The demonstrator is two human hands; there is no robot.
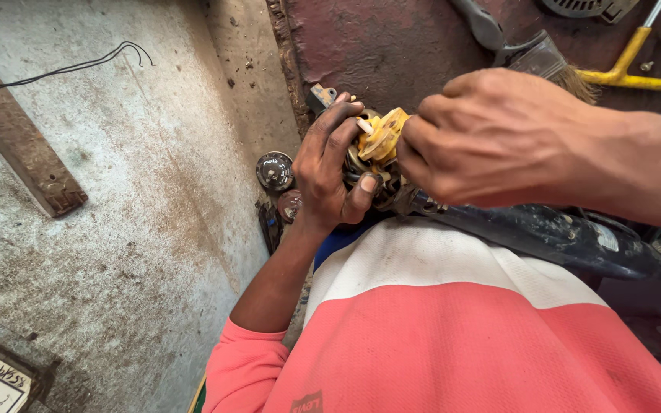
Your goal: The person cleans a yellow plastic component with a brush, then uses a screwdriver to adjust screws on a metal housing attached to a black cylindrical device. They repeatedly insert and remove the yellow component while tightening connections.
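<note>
Left hand (330,172), grimy, wrapped round the metal front end of a dark, dusty power tool body (552,233) lying across the lap, right of centre. Right hand (483,138) closed, fingertips pinching a yellow plastic ring-shaped part (382,136) at that front end. Far right on the rusty benchtop (392,46): paintbrush (533,55), yellow metal bar (629,65).

The wide grey floor (139,199) on the left is open. A paintbrush (533,50) and yellow tool (629,65) crowd the upper right.
</note>
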